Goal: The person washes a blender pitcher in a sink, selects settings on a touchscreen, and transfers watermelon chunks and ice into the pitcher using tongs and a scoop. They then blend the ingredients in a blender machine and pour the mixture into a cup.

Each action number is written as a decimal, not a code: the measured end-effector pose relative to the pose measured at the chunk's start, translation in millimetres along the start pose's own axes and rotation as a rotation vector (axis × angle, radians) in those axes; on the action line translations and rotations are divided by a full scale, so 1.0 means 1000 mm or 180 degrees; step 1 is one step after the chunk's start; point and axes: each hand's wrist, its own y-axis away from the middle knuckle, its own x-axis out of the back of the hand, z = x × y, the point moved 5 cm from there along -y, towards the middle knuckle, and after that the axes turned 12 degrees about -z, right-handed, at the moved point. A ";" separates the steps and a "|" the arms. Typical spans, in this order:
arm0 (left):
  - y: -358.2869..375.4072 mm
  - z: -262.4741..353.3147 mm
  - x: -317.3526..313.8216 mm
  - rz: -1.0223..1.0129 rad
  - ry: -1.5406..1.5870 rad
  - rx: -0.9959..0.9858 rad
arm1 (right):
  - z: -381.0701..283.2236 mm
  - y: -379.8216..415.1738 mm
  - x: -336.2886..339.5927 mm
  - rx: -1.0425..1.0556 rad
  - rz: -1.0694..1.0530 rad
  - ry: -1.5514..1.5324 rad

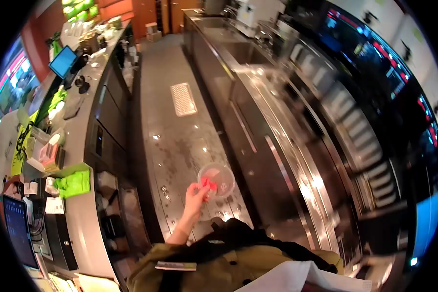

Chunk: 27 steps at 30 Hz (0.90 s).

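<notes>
My left hand (195, 195) reaches out in front of my body over the aisle floor, its thumb and fingers pinched closed. In the pinch is a clear plastic cup (224, 182), round and see-through, gripped at its near left side. A small bright red piece (209, 183) shows right at my fingertips, against the cup; its kind is not clear. The tiled floor (175, 146) shows behind the cup. My right hand is out of the view.
A counter (81, 214) runs along the left, with a bright green packet (73, 184), a monitor (18, 231) and a tablet (63, 62). Along the right stretches a steel worktop (272, 121) with a sink (246, 52). A floor grate (183, 99) lies ahead.
</notes>
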 end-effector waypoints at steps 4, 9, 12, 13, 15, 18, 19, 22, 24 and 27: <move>-0.117 0.028 0.078 0.0455 0.0381 -0.0249 | -0.116 -0.084 -0.100 -0.0142 -0.0414 0.0314; -0.299 0.106 0.112 0.0157 0.1092 0.0050 | -0.297 -0.211 -0.270 0.0235 -0.1280 0.0747; -0.387 0.192 0.140 0.0047 0.1496 0.0011 | -0.514 -0.266 -0.395 0.1403 -0.1819 0.0794; -0.417 0.218 0.153 0.0087 0.1521 -0.0126 | -0.620 -0.269 -0.435 0.1857 -0.1991 0.0570; -0.471 0.274 0.183 0.0193 0.1025 -0.0426 | -0.808 -0.273 -0.504 0.2652 -0.2323 0.0071; -0.551 0.339 0.241 0.0689 0.1054 -0.0886 | -1.049 -0.254 -0.578 0.3313 -0.2972 -0.0243; -0.580 0.354 0.264 0.0899 0.1069 -0.0970 | -1.097 -0.262 -0.597 0.3863 -0.2751 0.0120; -0.695 0.401 0.346 0.0762 0.0863 -0.1019 | -1.222 -0.297 -0.634 0.4568 -0.2210 0.1479; -0.790 0.457 0.366 0.0541 0.0410 -0.1055 | -1.271 -0.379 -0.664 0.4809 -0.1953 0.1541; -0.917 0.531 0.333 0.0269 0.0328 -0.0813 | -1.340 -0.496 -0.622 0.3993 -0.1471 0.1617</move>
